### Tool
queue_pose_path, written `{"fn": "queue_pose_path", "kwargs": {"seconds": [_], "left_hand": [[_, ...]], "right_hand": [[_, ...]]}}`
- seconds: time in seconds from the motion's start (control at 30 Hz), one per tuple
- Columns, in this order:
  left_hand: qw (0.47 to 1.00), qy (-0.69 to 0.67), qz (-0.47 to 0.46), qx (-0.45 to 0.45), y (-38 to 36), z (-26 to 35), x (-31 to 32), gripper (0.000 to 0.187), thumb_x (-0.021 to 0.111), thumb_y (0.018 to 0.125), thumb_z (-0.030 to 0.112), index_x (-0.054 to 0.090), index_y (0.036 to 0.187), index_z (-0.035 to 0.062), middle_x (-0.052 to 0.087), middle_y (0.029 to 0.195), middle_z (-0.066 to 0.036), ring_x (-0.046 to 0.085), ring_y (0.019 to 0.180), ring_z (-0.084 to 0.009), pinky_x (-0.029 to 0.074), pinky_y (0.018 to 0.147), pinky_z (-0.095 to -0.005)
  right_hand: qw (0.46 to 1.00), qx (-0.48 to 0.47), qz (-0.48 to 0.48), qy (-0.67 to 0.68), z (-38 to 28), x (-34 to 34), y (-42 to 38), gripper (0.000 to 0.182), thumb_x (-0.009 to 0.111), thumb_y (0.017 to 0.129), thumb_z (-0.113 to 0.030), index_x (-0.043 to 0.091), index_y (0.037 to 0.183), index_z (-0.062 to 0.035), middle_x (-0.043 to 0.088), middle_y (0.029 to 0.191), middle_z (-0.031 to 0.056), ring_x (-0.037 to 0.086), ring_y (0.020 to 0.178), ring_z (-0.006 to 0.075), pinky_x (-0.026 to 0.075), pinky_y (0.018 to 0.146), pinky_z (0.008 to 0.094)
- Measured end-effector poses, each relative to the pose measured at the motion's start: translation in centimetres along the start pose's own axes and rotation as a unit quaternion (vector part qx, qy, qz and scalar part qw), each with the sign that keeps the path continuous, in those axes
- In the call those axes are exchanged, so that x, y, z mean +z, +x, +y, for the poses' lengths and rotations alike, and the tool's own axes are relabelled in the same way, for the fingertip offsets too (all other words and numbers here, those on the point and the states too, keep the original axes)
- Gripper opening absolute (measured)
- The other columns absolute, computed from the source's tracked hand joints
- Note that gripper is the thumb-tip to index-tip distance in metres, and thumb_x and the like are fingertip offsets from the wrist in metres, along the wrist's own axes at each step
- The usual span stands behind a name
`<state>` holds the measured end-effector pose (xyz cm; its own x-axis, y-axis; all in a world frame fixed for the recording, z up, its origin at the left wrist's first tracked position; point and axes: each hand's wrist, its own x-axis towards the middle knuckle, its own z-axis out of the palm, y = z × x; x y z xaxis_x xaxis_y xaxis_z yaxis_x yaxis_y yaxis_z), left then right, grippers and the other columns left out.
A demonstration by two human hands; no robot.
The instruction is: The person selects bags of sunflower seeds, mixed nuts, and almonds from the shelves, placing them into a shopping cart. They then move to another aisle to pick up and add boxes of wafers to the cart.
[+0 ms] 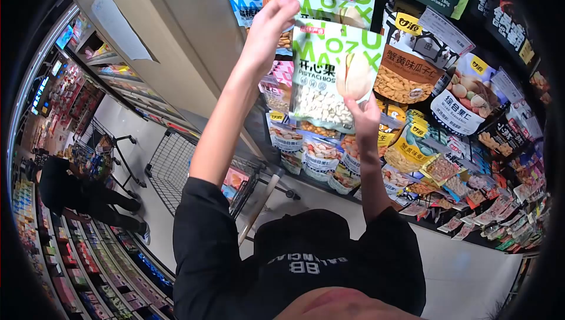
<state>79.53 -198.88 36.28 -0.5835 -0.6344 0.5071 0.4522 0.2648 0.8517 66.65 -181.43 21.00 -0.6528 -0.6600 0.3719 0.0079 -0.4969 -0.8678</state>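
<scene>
At shelf | pistachio bag (pixel 329 73) upright, long axis vertical | both hands apparently holding

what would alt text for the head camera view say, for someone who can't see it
A person in a black top holds a green and white pistachio bag against a store rack of hanging snack bags, left hand at its top, right hand at its lower edge. A wire shopping cart stands in the aisle behind, where another person bends by the shelves.
</scene>
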Motion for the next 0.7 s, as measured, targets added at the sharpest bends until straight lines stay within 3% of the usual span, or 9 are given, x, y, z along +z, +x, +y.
{"fn": "queue_pose_path", "kwargs": {"seconds": [0.03,0.07,0.17,0.2,0.33,0.43,0.47,0.6,0.7], "left_hand": [[0.998,-0.049,-0.026,-0.008,1.2,0.2,0.2,0.026,0.059,0.093,0.03,0.059,0.103,0.0068,0.06,0.117,-0.007,0.056,0.112,-0.0193,0.036,0.101,-0.0328],[0.996,-0.076,-0.034,-0.009,1.8,0.5,0.4,0.022,0.058,0.093,0.029,0.06,0.097,0.0079,0.062,0.112,-0.008,0.056,0.112,-0.022,0.039,0.099,-0.0341],[0.984,-0.172,-0.047,0.012,2.3,0.2,0.4,0.021,0.058,0.093,0.029,0.061,0.091,0.0082,0.065,0.107,-0.009,0.057,0.112,-0.022,0.037,0.1,-0.0346],[0.978,-0.207,-0.036,0.02,2.3,0.3,0.4,0.022,0.056,0.093,0.026,0.062,0.092,0.0054,0.067,0.1,-0.009,0.06,0.103,-0.0195,0.037,0.099,-0.0343],[0.956,-0.275,-0.089,0.054,2.5,1.4,-0.8,0.028,0.053,0.094,0.03,0.064,0.088,0.0057,0.067,0.103,-0.012,0.058,0.109,-0.0248,0.032,0.104,-0.0358],[0.955,-0.272,-0.091,0.075,3.2,1.6,-1.8,0.03,0.05,0.096,0.03,0.064,0.096,0.0033,0.064,0.111,-0.014,0.055,0.113,-0.0254,0.036,0.103,-0.0372],[0.943,-0.308,-0.12,0.025,2.5,2.5,-1.6,0.047,0.052,0.095,0.032,0.051,0.124,-0.0051,0.053,0.127,-0.016,0.055,0.111,-0.0249,0.042,0.101,-0.0386],[0.945,-0.297,-0.135,-0.019,1.6,3.7,-1.3,0.057,0.055,0.093,0.032,0.046,0.13,-0.01,0.055,0.12,-0.016,0.055,0.098,-0.0178,0.042,0.095,-0.0315],[0.952,-0.28,-0.122,-0.008,1.6,3.7,-1.3,0.056,0.056,0.093,0.031,0.046,0.13,-0.0107,0.056,0.118,-0.015,0.055,0.098,-0.017,0.043,0.093,-0.03]], "right_hand": [[1.0,-0.028,-0.007,0.01,-0.6,0.2,0.7,0.034,0.064,0.087,-0.002,0.051,0.119,0.0036,0.064,0.106,0.0072,0.059,0.097,0.0115,0.046,0.085,0.0262],[0.998,-0.056,-0.013,0.02,-0.8,0.3,1.3,0.034,0.063,0.088,-0.002,0.051,0.119,0.0036,0.063,0.106,0.007,0.059,0.098,0.0115,0.046,0.086,0.0264],[0.998,-0.034,-0.001,-0.049,-0.8,-0.7,2.9,0.033,0.063,0.089,-0.002,0.052,0.119,0.0037,0.063,0.106,0.0061,0.058,0.096,0.0105,0.045,0.085,0.0259],[0.999,-0.045,-0.004,-0.024,-1.4,-0.2,3.1,0.031,0.063,0.088,-0.002,0.053,0.117,0.0033,0.063,0.105,0.0051,0.057,0.094,0.0094,0.045,0.086,0.0253],[0.998,-0.06,0.0,-0.023,-2.7,1.4,3.5,0.024,0.063,0.089,-0.002,0.056,0.111,0.0027,0.063,0.103,0.0037,0.057,0.093,0.0088,0.045,0.084,0.0246],[0.995,-0.074,-0.029,-0.063,-3.0,2.5,4.0,0.024,0.063,0.089,-0.002,0.056,0.111,0.0025,0.064,0.101,0.0035,0.057,0.091,0.0085,0.045,0.083,0.0239],[0.996,-0.072,-0.027,-0.049,-2.8,3.0,4.2,0.022,0.063,0.088,-0.002,0.056,0.109,0.002,0.064,0.098,0.0031,0.057,0.089,0.0081,0.045,0.081,0.0234],[0.995,-0.078,-0.013,-0.065,-2.9,4.0,4.8,0.019,0.064,0.088,-0.003,0.057,0.106,0.0011,0.063,0.096,0.003,0.057,0.086,0.0076,0.045,0.08,0.0234],[0.995,-0.085,-0.007,-0.05,-3.0,4.4,5.4,0.018,0.064,0.088,-0.004,0.057,0.104,0.0004,0.063,0.094,0.0027,0.057,0.085,0.0073,0.045,0.079,0.0231]]}}
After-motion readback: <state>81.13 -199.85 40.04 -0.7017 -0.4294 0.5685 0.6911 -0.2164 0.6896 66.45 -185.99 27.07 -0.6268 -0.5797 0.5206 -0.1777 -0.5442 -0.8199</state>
